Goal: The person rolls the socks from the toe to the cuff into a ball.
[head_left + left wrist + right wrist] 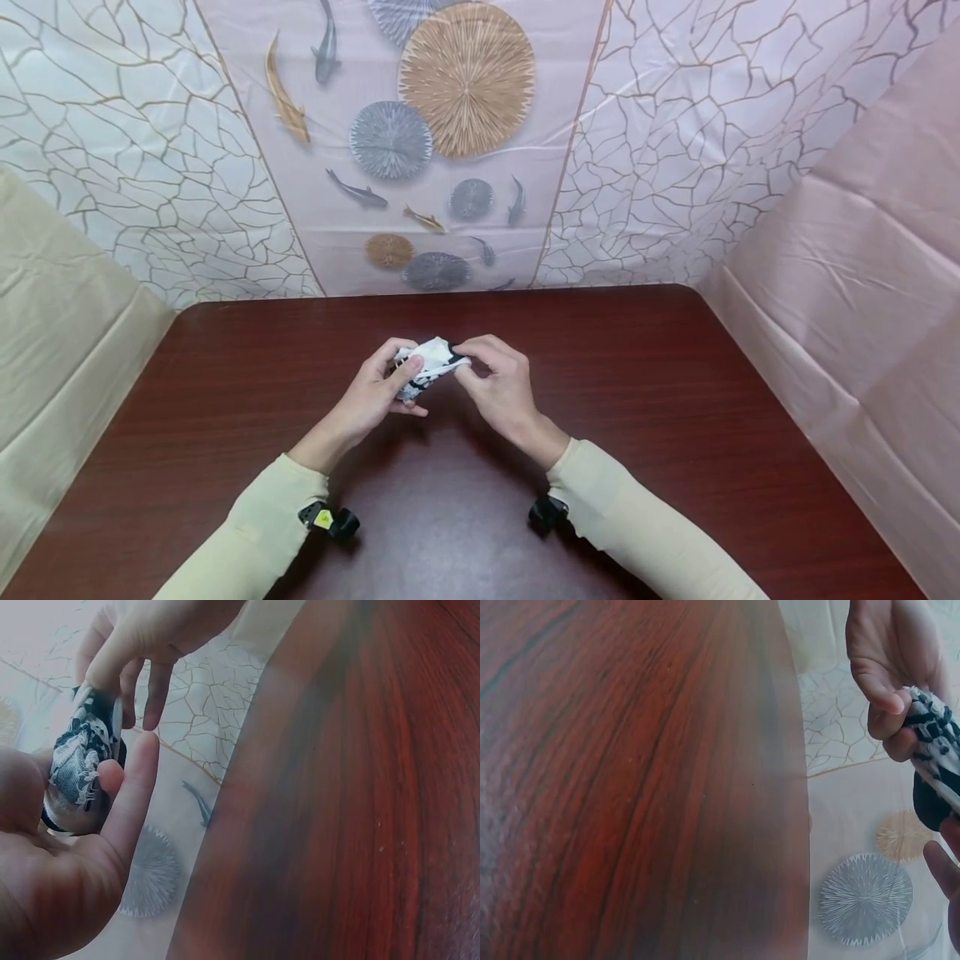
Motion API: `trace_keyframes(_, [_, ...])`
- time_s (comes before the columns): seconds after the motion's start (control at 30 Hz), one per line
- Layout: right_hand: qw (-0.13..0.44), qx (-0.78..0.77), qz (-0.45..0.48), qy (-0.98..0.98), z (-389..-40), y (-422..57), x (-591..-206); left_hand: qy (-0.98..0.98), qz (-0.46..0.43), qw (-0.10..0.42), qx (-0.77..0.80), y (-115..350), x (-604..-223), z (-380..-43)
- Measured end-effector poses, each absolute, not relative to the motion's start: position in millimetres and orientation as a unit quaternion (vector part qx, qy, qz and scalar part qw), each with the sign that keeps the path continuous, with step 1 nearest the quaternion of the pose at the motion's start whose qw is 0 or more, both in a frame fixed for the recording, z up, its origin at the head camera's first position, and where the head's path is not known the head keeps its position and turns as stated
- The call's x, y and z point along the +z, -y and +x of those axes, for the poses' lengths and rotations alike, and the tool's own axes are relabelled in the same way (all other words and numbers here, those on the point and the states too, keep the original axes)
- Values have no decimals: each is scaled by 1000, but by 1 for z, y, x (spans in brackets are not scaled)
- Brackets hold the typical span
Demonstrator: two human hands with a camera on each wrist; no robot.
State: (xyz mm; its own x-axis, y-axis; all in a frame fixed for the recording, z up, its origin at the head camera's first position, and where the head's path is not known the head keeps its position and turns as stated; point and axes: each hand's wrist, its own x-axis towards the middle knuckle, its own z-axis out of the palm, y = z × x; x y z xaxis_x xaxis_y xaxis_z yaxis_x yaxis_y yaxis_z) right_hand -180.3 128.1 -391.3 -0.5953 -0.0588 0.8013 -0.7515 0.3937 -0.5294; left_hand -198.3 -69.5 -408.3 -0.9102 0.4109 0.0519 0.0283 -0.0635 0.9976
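Note:
A small folded bundle of black-and-white knit fabric (pixel 435 360), sock-like with loose threads, is held above the table between both hands. My left hand (pixel 375 383) grips its left end, the thumb lying across the white top. At the right end, my right hand (pixel 498 387) pinches the edge between thumb and fingers. The left wrist view shows the fabric's fringed threads (pixel 75 769) up close in the left palm, the right hand (pixel 142 637) above it. In the right wrist view the bundle (pixel 934 742) is partly cut off by the frame's edge.
The dark red-brown wooden table (pixel 600 358) spreads beneath both arms. A patterned cloth backdrop (pixel 637 167) rises behind its far edge, with plain cloth walls (pixel 847 275) on either side. Both wrists carry small black devices (pixel 547 514) over pale sleeves.

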Motion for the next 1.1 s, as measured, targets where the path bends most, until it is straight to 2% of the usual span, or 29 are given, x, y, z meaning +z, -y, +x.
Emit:
trace_keyframes(0.27, [340, 477, 301, 752, -183, -132, -398, -668, 192, 141, 705, 73, -410, -202])
trace_keyframes(0.43, [296, 481, 328, 758, -191, -137, -409, -664, 221, 147, 699, 79, -410, -203])
trace_keyframes(0.7, [219, 450, 352, 791, -192, -141, -406, -701, 262, 148, 646, 83, -407, -204])
trace_keyframes(1.1, [69, 460, 314, 828, -192, -148, -400, -799, 297, 77, 517, 84, -407, -204])
